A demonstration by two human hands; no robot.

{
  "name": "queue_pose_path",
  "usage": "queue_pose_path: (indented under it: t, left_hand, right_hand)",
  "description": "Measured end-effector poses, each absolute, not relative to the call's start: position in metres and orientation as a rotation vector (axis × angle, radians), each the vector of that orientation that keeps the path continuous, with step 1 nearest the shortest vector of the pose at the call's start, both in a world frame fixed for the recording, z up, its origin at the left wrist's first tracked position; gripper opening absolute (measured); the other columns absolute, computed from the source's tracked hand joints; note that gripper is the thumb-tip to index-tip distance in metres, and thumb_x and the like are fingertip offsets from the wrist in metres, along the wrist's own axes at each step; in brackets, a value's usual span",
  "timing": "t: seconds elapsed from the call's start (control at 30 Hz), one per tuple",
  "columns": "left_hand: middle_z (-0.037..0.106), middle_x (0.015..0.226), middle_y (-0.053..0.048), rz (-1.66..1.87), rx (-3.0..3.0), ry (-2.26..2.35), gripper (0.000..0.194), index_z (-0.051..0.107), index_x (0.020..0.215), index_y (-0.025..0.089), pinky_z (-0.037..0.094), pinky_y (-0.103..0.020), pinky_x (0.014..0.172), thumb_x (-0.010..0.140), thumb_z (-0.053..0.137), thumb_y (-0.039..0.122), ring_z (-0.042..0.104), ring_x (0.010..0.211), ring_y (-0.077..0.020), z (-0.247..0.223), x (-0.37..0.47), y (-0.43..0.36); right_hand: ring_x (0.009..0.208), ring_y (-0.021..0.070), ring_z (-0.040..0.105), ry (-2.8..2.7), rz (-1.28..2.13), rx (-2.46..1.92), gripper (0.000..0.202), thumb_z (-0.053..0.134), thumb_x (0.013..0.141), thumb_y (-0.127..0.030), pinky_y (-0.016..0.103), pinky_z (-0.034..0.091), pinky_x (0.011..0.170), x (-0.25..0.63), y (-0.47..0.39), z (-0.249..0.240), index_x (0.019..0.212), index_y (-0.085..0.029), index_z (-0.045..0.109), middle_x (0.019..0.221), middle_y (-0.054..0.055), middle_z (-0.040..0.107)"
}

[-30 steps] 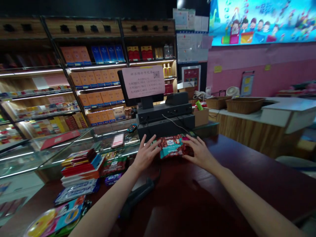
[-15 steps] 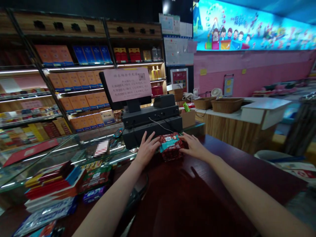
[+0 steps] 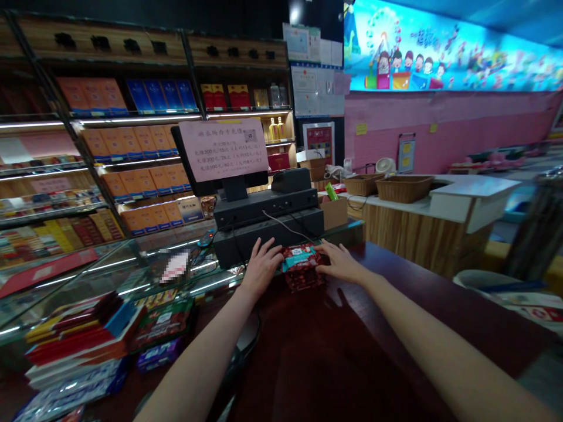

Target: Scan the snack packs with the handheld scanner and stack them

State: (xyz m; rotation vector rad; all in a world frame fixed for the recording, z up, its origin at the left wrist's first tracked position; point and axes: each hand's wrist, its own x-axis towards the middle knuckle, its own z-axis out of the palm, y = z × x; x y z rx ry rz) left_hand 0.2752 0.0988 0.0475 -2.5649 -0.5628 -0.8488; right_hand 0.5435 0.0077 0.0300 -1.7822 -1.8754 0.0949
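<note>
A dark red snack package (image 3: 302, 266) with a teal band sits on the brown counter, near its back edge. My left hand (image 3: 263, 266) grips its left side, with some fingers stretched away from it. On the opposite side, my right hand (image 3: 341, 262) has its thumb and fingertips against the package's right edge. The package is held between both hands, and its far side is hidden. To the left lie a stack of coloured flat packs (image 3: 83, 334), a dark green-and-brown snack bag (image 3: 163, 321) and a small purple pack (image 3: 159, 354).
Behind the package stands a black cash drawer unit (image 3: 268, 225) with a monitor bearing a pink notice (image 3: 223, 149). A glass display case (image 3: 132, 264) runs along the left. Further right are a cardboard box (image 3: 334, 212), wicker baskets (image 3: 404, 189) and another counter (image 3: 413, 234).
The view has shifted slightly, so the nearby packs appear further left and lower. Both hands stay at the package's sides, with little visible movement against it.
</note>
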Motion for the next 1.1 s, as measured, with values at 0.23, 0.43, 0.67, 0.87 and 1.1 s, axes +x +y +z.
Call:
queue_pose_path:
  t: [0.23,0.43,0.67,0.87,1.1]
  left_hand:
    - [0.067,0.130,-0.002,-0.855,-2.588,-0.593,0.016,0.070,0.099,0.028,0.030,-0.058,0.120,0.094,0.057,0.019,0.046,0.139,-0.0261,0.042,0.279,0.100]
    - [0.068,0.128,-0.002,-0.862,-2.599,-0.604,0.016,0.069,0.097,0.027,0.034,-0.057,0.117,0.094,0.056,0.019,0.048,0.137,-0.0278,0.037,0.280,0.103]
    - [0.068,0.127,-0.004,-0.850,-2.607,-0.608,0.016,0.068,0.101,0.026,0.037,-0.054,0.116,0.092,0.058,0.017,0.048,0.135,-0.0270,0.034,0.281,0.105]
    - [0.068,0.127,-0.004,-0.859,-2.602,-0.617,0.016,0.067,0.101,0.025,0.039,-0.055,0.114,0.092,0.057,0.016,0.049,0.134,-0.0284,0.033,0.284,0.104]
    - [0.067,0.128,-0.004,-0.856,-2.564,-0.673,0.016,0.068,0.101,0.025,0.040,-0.052,0.114,0.092,0.058,0.016,0.049,0.134,-0.0279,0.028,0.286,0.106]
  right_hand:
    - [0.149,0.0333,0.029,-1.854,0.128,-1.790,0.060,0.068,0.076,-0.034,0.068,0.013,0.116,0.548,0.014,0.026,0.134,-0.025,0.054,0.152,0.015,0.048]
    - [0.148,0.0338,0.031,-1.858,0.189,-1.800,0.058,0.067,0.077,-0.034,0.069,0.015,0.115,0.549,0.016,0.023,0.133,-0.026,0.054,0.149,0.013,0.051]
    - [0.139,0.0334,0.045,-1.866,0.232,-1.793,0.054,0.062,0.083,-0.034,0.068,0.019,0.114,0.547,0.016,0.023,0.135,-0.024,0.050,0.147,0.013,0.053]
    - [0.136,0.0318,0.048,-1.868,0.215,-1.811,0.054,0.061,0.085,-0.032,0.058,0.030,0.112,0.548,0.016,0.019,0.137,-0.024,0.050,0.145,0.012,0.054]
    - [0.135,0.0307,0.048,-1.896,0.196,-1.811,0.057,0.061,0.086,-0.037,0.053,0.035,0.110,0.553,0.020,0.013,0.139,-0.023,0.047,0.145,0.012,0.053]
